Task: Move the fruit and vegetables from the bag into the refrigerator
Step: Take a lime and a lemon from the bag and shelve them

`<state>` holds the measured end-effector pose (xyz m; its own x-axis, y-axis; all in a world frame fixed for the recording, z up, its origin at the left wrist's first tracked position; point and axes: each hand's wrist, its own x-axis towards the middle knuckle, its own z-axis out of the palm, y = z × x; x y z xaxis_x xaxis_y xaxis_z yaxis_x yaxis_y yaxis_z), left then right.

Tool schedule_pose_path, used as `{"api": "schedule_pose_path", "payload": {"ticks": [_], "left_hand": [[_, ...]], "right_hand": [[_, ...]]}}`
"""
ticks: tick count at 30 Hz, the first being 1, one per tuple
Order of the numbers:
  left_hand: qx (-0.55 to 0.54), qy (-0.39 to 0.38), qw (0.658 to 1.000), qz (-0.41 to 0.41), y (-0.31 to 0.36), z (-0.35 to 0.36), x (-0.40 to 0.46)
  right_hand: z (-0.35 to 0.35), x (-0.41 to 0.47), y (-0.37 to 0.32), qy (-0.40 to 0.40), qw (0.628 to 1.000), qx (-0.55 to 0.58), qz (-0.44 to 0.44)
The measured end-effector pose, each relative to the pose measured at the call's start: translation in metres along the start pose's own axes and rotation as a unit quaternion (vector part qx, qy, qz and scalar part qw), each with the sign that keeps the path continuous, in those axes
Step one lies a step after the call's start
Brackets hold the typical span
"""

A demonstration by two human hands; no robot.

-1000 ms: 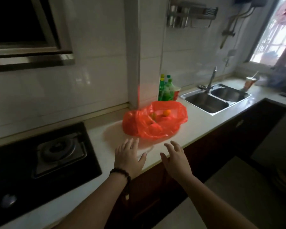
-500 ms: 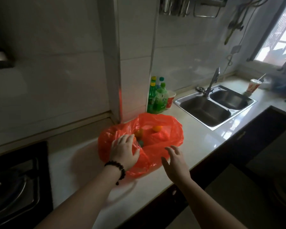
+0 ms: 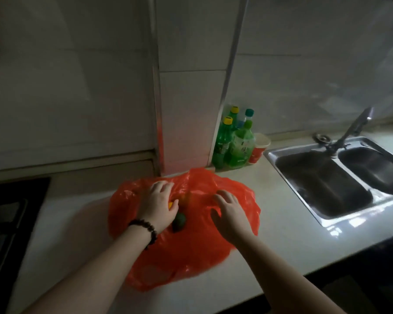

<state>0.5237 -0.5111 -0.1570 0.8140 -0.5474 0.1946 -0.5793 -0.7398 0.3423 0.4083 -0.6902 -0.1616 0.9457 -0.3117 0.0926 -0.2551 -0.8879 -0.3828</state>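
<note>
Starting out, by the look of it: nothing has left the red bag (image 3: 186, 250), which lies slumped on the counter (image 3: 281, 234) left of the sink (image 3: 322, 186). Left hand (image 3: 158, 206) rests palm-down at the bag's mouth, fingers spread, gripping nothing visible. Right hand (image 3: 230, 213) lies open on the plastic. A green fruit (image 3: 179, 220) sits just beside the left palm (something yellow (image 3: 170, 205) peeks from under it). No refrigerator in view.

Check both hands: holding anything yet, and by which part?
Cannot tell: left hand is in the red bag over the produce; right hand lies spread on the plastic.
</note>
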Motion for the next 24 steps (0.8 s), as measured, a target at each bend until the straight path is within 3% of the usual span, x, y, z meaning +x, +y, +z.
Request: {"api": "schedule_pose_path", "payload": {"ticks": [8, 15, 24], "left_hand": [[0.074, -0.080, 0.993, -0.041, 0.025, 0.038, 0.021], [0.137, -0.190, 0.969, -0.084, 0.007, 0.050, 0.018], [0.061, -0.181, 0.978, -0.081, -0.022, 0.047, 0.022]], "right_hand": [[0.009, 0.063, 0.062, -0.165, 0.977, -0.040, -0.132], [0.015, 0.102, 0.104, -0.240, 0.964, -0.037, -0.109], [0.029, 0.122, 0.118, -0.283, 0.956, -0.025, -0.077]]}}
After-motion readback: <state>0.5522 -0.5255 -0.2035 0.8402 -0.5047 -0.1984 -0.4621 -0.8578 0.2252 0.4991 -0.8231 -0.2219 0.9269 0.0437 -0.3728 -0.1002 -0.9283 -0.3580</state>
